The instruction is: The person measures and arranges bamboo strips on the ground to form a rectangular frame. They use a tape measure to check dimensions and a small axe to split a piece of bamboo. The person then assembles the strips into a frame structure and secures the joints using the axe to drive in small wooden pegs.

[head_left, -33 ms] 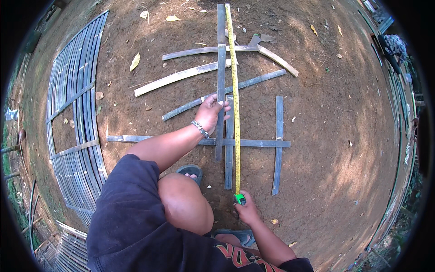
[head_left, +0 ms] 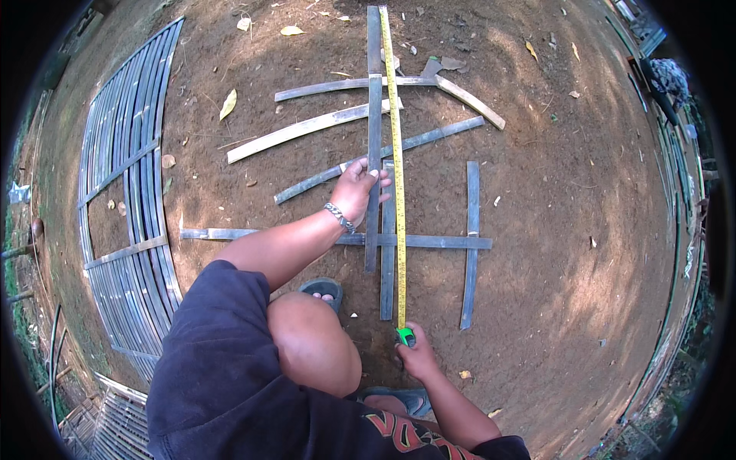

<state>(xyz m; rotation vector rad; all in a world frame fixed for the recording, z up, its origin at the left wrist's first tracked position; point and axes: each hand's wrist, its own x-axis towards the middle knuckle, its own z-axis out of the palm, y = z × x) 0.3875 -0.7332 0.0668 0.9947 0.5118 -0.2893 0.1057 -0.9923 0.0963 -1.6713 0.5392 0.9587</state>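
Nothing visibly shifts: the left hand (head_left: 353, 195) pinches a long dark strip (head_left: 375, 115) over other slats (head_left: 445, 242); the right hand (head_left: 418, 357) wraps its fingers round a green tape measure (head_left: 406, 336), so its yellow blade (head_left: 399, 192) stays alongside.

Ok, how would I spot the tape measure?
Over the brown ground, right of the bent knee, is the person's right hand. It holds the tape measure's green case, whose blade runs up the picture. Bright yellow sets it apart from the duller slats.
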